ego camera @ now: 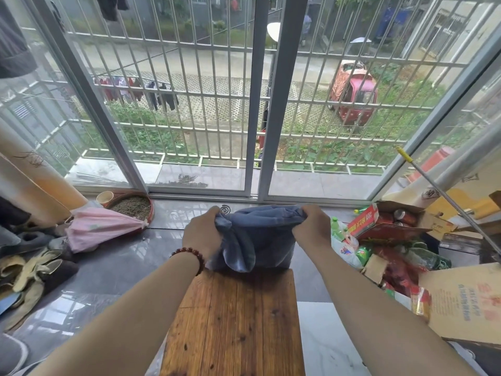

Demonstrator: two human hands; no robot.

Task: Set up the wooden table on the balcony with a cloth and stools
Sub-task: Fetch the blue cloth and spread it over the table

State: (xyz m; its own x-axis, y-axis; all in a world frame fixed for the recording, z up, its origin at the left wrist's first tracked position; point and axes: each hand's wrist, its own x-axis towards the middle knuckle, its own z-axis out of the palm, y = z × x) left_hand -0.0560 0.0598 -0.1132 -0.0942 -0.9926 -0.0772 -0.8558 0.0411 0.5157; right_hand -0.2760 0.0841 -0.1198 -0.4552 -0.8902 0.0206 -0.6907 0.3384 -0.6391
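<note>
A small wooden table (235,321) with a brown plank top stands below me on the balcony floor. Above its far edge hangs a bunched blue cloth (260,240), its lower folds touching the tabletop. My left hand (202,234), with a red bead bracelet on the wrist, grips the cloth's upper left corner. My right hand (311,229) grips the upper right corner. The cloth is still crumpled between the hands. No stools are in view.
Sliding glass windows (206,104) with bars close the far side. At the left lie shoes (32,272), a pink folded cover (100,229) and a round tray (132,206). At the right are cardboard boxes (461,302), bottles and bags (349,245), and a leaning pole (444,196).
</note>
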